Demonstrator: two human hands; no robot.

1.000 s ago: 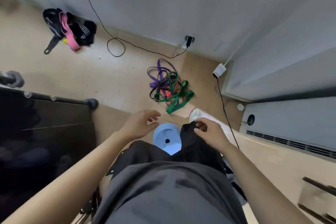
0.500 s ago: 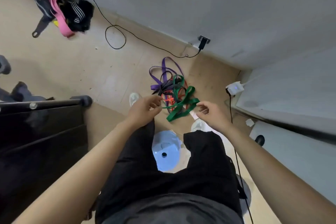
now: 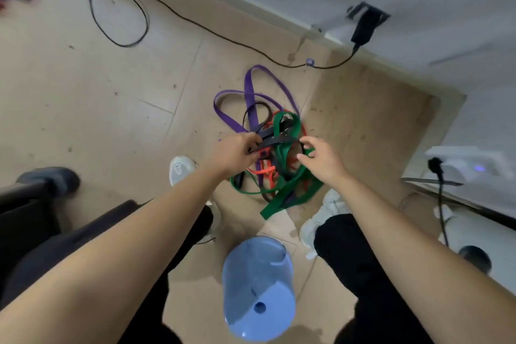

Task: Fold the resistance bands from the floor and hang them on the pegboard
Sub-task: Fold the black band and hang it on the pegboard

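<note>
Head view. Tangle of resistance bands point(image 3: 268, 165) on the tan floor point(image 3: 111, 109), just ahead of two white shoes point(image 3: 181, 170): purple, green, orange and dark strands. Left hand point(image 3: 237, 153) at the pile's left edge, fingers curled round a dark band point(image 3: 275, 139). Right hand point(image 3: 321, 160) just beside, fingers spread and loosely bent over the green band point(image 3: 280, 123), gripping nothing. Blue plastic stool point(image 3: 258, 285) between the legs.

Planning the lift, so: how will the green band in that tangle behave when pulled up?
Probably floppy: the green band lies in loose flat curves on the floor. Likely drags neighbours along, since the orange band and purple band cross it. Seems light: a thin strip.
</note>
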